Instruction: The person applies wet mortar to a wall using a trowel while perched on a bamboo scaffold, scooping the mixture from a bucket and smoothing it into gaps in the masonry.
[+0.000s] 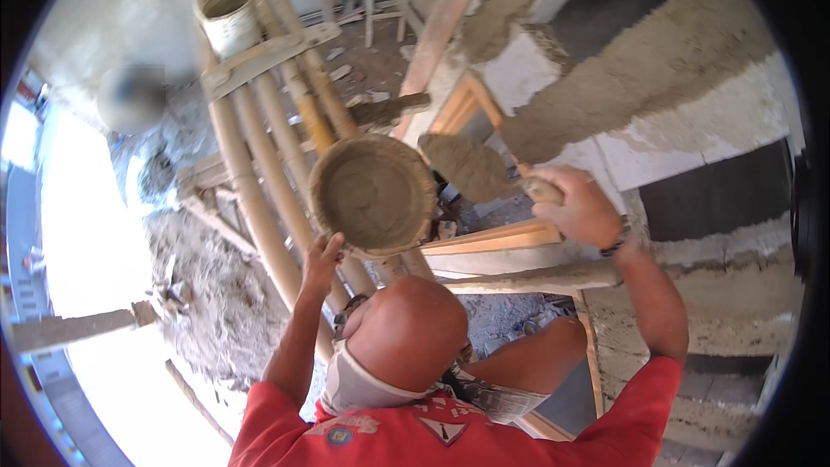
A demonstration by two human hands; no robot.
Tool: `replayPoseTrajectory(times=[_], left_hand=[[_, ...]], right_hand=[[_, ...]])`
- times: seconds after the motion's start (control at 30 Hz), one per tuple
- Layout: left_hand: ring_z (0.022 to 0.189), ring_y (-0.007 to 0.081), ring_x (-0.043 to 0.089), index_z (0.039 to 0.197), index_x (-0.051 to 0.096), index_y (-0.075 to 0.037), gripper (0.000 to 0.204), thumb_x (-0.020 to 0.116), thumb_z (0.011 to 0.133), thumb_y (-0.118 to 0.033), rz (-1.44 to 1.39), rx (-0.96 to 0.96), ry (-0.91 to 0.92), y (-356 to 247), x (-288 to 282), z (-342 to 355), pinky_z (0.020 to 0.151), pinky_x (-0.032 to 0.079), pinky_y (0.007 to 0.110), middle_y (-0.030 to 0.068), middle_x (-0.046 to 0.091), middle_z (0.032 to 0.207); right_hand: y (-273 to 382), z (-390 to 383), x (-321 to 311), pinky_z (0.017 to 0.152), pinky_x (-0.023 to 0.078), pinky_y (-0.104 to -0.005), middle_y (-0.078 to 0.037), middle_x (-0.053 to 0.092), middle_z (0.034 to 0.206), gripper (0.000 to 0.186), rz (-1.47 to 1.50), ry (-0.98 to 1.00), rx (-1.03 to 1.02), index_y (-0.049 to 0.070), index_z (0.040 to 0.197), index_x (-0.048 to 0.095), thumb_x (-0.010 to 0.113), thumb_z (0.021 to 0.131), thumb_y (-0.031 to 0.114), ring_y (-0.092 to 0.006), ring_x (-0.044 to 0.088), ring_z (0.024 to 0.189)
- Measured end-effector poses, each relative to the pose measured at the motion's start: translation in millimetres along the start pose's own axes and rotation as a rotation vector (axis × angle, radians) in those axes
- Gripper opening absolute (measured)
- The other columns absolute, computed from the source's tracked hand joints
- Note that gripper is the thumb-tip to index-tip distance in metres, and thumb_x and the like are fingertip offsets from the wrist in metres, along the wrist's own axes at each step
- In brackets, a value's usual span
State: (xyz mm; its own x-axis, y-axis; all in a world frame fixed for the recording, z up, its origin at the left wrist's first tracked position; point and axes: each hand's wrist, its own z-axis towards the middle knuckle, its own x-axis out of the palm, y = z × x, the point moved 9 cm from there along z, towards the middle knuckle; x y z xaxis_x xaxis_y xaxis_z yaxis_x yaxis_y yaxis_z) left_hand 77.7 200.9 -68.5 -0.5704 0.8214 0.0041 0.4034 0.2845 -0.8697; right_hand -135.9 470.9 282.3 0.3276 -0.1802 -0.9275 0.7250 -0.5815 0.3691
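Head view: the bowl (372, 143) is touched at its rim by the left hand (320, 264), grip unclear; right of the bowl, a mortar-covered trowel (471, 169) is held by the right hand (584, 206), the wall (640, 69) partly coated, white blocks (644, 160) left bare.

Includes white bucket (233, 33), upright on bamboo poles (239, 164); wooden crosspiece (277, 54), laid across same poles, beside bucket; pale ladder-like frame (369, 9), farther back; earth heap (194, 290), at left.

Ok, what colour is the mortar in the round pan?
The mortar is greyish brown, seen best in the head view.
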Motion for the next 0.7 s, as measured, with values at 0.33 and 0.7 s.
replayPoseTrajectory(times=[0.33, 0.7], left_hand=[[0.064, 0.0086, 0.055, 0.077, 0.057, -0.008, 0.034, 0.068, 0.091, -0.037, -0.073, 0.023, -0.026, 4, -12, -3, 0.057, 0.044, 0.025, 0.0001, 0.057, 0.070], [0.067, 0.0117, 0.059, 0.086, 0.059, -0.004, 0.033, 0.067, 0.091, -0.036, -0.011, -0.007, 0.031, 3, -5, 2, 0.059, 0.048, 0.026, 0.0034, 0.060, 0.074]], right_hand=[[10, 108, 261, 0.079, 0.053, -0.0477, -0.019, 0.067, 0.092, 0.027, -0.377, 0.297, -0.027, 0.008, 0.108, 0.063, 0.058, 0.083, 0.016, -0.0385, 0.066, 0.089], [-35, 45, 242, 0.080, 0.052, -0.0479, -0.021, 0.068, 0.097, 0.039, 0.037, 0.185, 0.084, 0.009, 0.117, 0.061, 0.066, 0.082, 0.027, -0.0396, 0.064, 0.093]])
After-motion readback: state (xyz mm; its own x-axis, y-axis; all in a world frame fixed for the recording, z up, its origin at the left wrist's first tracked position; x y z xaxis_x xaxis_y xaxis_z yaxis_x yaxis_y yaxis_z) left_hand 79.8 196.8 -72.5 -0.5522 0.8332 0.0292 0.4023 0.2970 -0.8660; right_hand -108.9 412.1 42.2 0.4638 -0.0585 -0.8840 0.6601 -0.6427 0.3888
